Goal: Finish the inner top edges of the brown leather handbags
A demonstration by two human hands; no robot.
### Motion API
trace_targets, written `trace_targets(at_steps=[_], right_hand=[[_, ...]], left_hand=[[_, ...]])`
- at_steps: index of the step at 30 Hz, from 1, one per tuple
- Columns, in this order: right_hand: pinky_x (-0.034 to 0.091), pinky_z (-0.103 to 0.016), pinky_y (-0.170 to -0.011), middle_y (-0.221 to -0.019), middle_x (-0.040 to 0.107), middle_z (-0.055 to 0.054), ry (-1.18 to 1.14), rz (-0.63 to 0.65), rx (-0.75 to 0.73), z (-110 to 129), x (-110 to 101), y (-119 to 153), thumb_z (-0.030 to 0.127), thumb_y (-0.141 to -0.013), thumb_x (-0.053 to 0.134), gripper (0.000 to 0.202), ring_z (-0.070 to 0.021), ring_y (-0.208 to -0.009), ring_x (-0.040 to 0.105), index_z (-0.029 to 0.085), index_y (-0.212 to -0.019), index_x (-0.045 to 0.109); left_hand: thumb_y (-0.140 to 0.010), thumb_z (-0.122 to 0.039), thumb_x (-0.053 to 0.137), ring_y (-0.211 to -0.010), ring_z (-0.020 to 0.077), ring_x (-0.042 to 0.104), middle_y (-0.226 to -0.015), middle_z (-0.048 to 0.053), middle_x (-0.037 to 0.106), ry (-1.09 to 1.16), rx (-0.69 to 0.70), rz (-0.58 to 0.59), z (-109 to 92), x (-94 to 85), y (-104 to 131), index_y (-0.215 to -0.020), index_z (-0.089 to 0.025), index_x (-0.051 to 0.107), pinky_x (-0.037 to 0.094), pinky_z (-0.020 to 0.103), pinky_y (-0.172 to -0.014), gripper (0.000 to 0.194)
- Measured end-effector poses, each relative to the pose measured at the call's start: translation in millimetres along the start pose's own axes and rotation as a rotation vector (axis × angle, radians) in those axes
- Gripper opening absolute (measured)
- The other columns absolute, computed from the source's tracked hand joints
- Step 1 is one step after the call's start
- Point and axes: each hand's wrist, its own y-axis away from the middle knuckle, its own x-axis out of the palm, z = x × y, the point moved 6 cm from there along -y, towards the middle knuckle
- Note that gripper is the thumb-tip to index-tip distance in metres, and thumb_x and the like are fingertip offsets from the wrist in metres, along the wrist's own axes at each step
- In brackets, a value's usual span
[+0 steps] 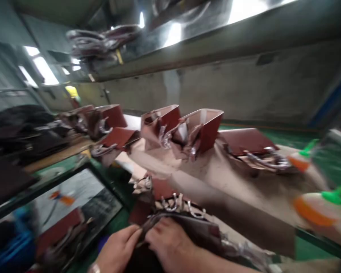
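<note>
At the bottom centre of the head view, a dark brown leather bag piece (199, 227) lies across the near edge of the work surface. My left hand (118, 246) pinches its left end between thumb and fingers. Beside it, my right hand (170, 240) has its fingers curled over the same piece's upper edge. The two hands are close together. Just beyond them is a reddish-brown bag part (162, 189) with handles wrapped in shiny clear plastic. The underside of the held piece is dark and cannot be made out.
Several reddish-brown bags (213, 127) stand or lie on brown paper (216, 174). Two bottles with green nozzles (315, 208) are at the right. A dark-framed tray (110, 199) and blue material (17, 242) are at the left. A person in a yellow vest (72, 92) is far back.
</note>
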Motion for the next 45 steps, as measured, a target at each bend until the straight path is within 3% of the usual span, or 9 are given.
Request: trace_targets(at_steps=[4,7,11,15,18,23,28,38,45], right_hand=[[0.042,-0.028,-0.083,-0.097,0.056,-0.004,-0.23,-0.075,0.04,-18,10,-15,0.012,-0.083,0.04,0.021,-0.014,-0.092,0.05,0.019,-0.101,0.047],[0.039,-0.033,-0.085,-0.1,0.053,-0.008,-0.058,-0.128,0.05,-31,-5,-15,0.016,-0.085,0.037,0.021,-0.0173,-0.095,0.048,0.019,-0.101,0.05],[0.036,-0.039,-0.086,-0.102,0.054,-0.01,0.21,0.061,0.127,-43,-7,-20,0.024,-0.082,0.046,0.026,-0.0237,-0.098,0.046,0.017,-0.106,0.051],[0.04,-0.031,-0.075,-0.096,0.06,-0.008,0.146,0.348,0.281,-55,7,-28,0.032,-0.083,0.045,0.027,-0.0213,-0.089,0.054,0.019,-0.105,0.053],[0.038,-0.026,-0.073,-0.094,0.062,-0.005,0.06,0.421,0.294,-57,11,-33,0.034,-0.083,0.043,0.024,-0.0188,-0.086,0.055,0.022,-0.099,0.057],[0.036,-0.024,-0.071,-0.092,0.063,-0.002,0.02,0.434,0.261,-56,15,-37,0.031,-0.081,0.046,0.021,-0.017,-0.084,0.056,0.024,-0.096,0.059],[0.034,-0.023,-0.066,-0.088,0.063,0.001,-0.005,0.446,0.196,-59,22,-42,0.035,-0.081,0.046,0.02,-0.016,-0.079,0.056,0.026,-0.092,0.06],[0.032,-0.021,-0.061,-0.082,0.062,0.002,-0.118,0.516,0.138,-81,44,-46,0.038,-0.08,0.047,0.022,-0.0144,-0.074,0.054,0.026,-0.093,0.061],[0.03,-0.021,-0.059,-0.078,0.061,0.001,-0.162,0.545,0.146,-82,49,-47,0.037,-0.079,0.048,0.022,-0.0141,-0.072,0.053,0.023,-0.09,0.062]], left_hand=[[-0.082,-0.034,0.031,-0.065,0.0139,0.051,-0.065,0.0,0.057,0.148,-0.101,0.063,28,2.6,13,-0.068,-0.015,0.057,0.039,0.024,-0.061,0.035],[-0.083,-0.041,0.028,-0.065,0.0148,0.05,-0.066,0.001,0.057,0.221,-0.098,0.072,26,3.1,10,-0.071,-0.014,0.057,0.038,0.024,-0.06,0.042],[-0.081,-0.048,0.03,-0.067,0.0155,0.051,-0.07,0.002,0.058,0.25,-0.063,0.122,17,2.1,8,-0.074,-0.015,0.059,0.038,0.024,-0.061,0.045],[-0.075,-0.045,0.046,-0.072,0.0163,0.054,-0.078,0.0,0.061,0.181,-0.088,0.133,17,2.3,7,-0.1,-0.022,0.053,0.039,0.025,-0.066,0.035],[-0.076,-0.036,0.049,-0.07,0.0158,0.055,-0.079,-0.002,0.059,0.083,-0.07,0.107,17,2.5,7,-0.108,-0.025,0.043,0.041,0.026,-0.067,0.035],[-0.078,-0.026,0.048,-0.084,0.0158,0.052,-0.097,0.003,0.052,-0.095,0.101,0.094,12,2.8,4,-0.085,-0.02,0.051,0.04,0.027,-0.077,0.01],[-0.079,-0.022,0.047,-0.084,0.0151,0.051,-0.091,0.005,0.054,-0.14,0.143,0.098,14,4.7,0,-0.067,-0.016,0.053,0.04,0.025,-0.078,0.015],[-0.075,-0.026,0.051,-0.061,0.0136,0.05,-0.06,0.0,0.053,-0.232,-0.135,0.094,31,6.2,-14,-0.058,-0.016,0.051,0.033,0.025,-0.057,0.02],[-0.076,-0.024,0.047,-0.052,0.0109,0.042,-0.051,-0.003,0.044,-0.203,-0.098,0.095,31,6.3,-16,-0.053,-0.017,0.043,0.028,0.023,-0.052,0.024]])
